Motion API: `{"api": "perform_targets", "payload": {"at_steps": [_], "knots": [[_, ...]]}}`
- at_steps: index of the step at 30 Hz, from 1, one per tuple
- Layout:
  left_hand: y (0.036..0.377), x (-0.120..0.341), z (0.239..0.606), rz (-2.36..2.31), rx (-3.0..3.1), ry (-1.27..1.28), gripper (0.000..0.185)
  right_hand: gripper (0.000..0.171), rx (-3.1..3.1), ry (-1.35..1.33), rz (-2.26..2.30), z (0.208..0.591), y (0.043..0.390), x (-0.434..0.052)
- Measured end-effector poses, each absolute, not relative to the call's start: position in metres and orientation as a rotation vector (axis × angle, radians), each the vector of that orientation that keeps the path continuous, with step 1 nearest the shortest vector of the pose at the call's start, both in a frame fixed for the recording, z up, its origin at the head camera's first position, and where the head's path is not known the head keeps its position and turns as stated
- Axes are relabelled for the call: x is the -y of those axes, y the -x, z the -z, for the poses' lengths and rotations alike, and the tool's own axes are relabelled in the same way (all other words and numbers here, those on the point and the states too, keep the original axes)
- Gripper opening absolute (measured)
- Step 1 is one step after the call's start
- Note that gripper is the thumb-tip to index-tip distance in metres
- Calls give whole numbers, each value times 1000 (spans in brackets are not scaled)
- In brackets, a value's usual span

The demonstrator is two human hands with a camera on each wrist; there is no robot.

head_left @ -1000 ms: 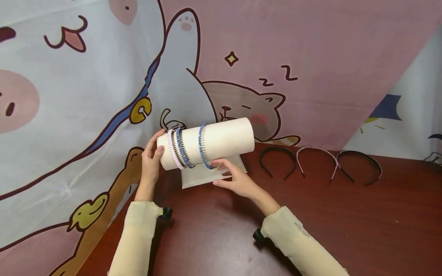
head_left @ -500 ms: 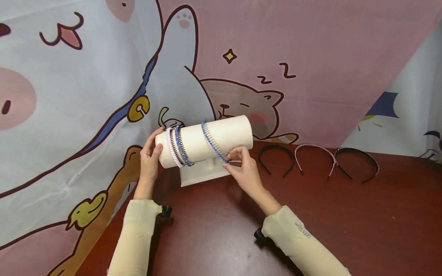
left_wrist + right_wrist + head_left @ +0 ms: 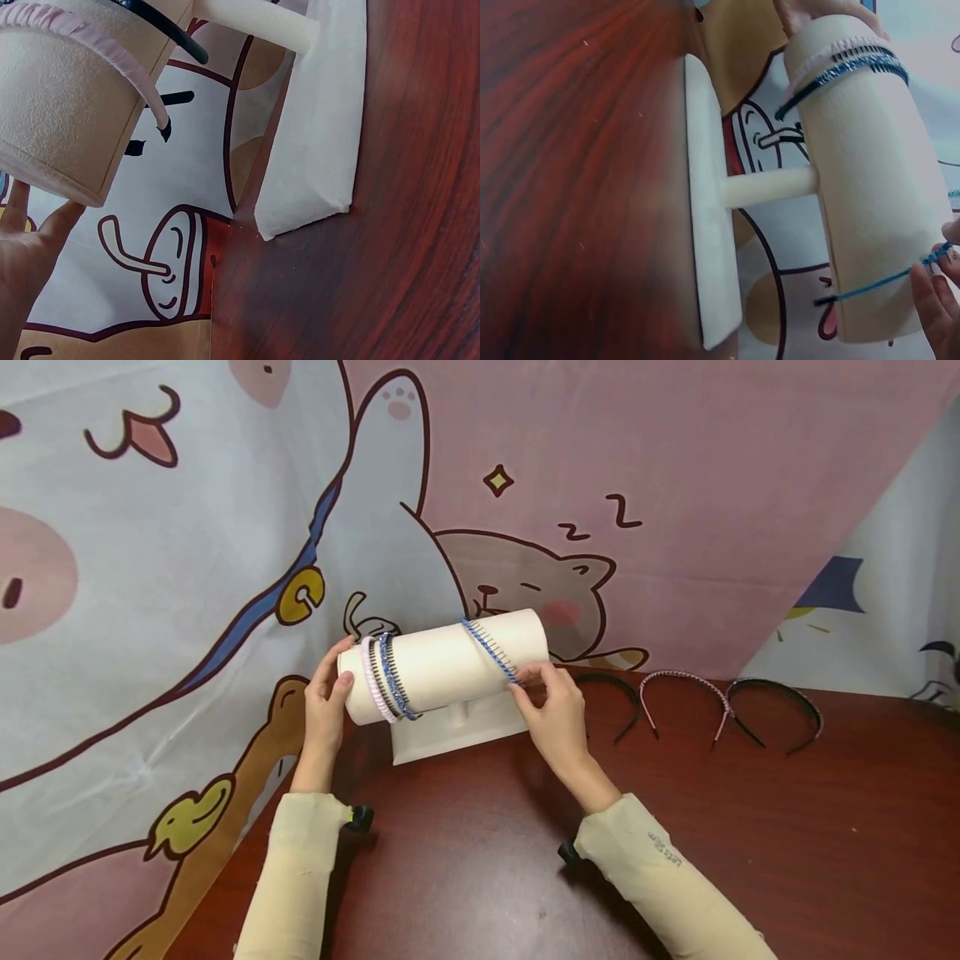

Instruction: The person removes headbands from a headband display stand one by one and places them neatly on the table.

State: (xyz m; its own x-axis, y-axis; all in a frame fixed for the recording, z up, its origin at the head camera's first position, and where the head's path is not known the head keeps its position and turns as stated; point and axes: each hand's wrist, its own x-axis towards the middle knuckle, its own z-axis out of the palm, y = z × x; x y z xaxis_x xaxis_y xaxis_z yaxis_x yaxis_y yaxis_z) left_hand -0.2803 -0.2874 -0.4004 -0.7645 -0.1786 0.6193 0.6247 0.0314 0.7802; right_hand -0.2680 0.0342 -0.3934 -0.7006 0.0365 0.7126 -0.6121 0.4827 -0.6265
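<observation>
A cream cylindrical headband holder (image 3: 442, 664) stands tilted across the middle of the head view, on a short post and flat base (image 3: 442, 742). My left hand (image 3: 324, 717) grips its left end, thumb in front and fingers behind. Near that end sit a pink pleated headband (image 3: 377, 683) and a glittery dark-blue headband (image 3: 393, 675), side by side. With thumb and fingertips, my right hand (image 3: 558, 714) pinches a thin blue toothed headband (image 3: 489, 649), which lies slanted over the right half of the cylinder. In the right wrist view its black-tipped end (image 3: 826, 301) reaches the cylinder's lower edge.
Three more headbands lie on the dark red table (image 3: 750, 860) to the right: a black one (image 3: 628, 692), a pink-and-black one (image 3: 682, 675) and a dark one (image 3: 806, 706). A cartoon-printed cloth (image 3: 675, 460) rises behind the holder and along the left.
My right hand has taken hold of the blue headband and moved right and up. The headband has slid rightward along the cylinder and now slants. My left hand keeps its place on the holder.
</observation>
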Motion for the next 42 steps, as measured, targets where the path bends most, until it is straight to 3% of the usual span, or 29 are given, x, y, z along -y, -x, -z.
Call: {"api": "perform_targets", "payload": {"at_steps": [17, 42], "knots": [[280, 287, 402, 1814, 1735, 463, 47, 10, 2000, -359, -1314, 375, 287, -72], [280, 286, 401, 1817, 1731, 439, 48, 17, 1986, -47, -1448, 369, 310, -122]]}}
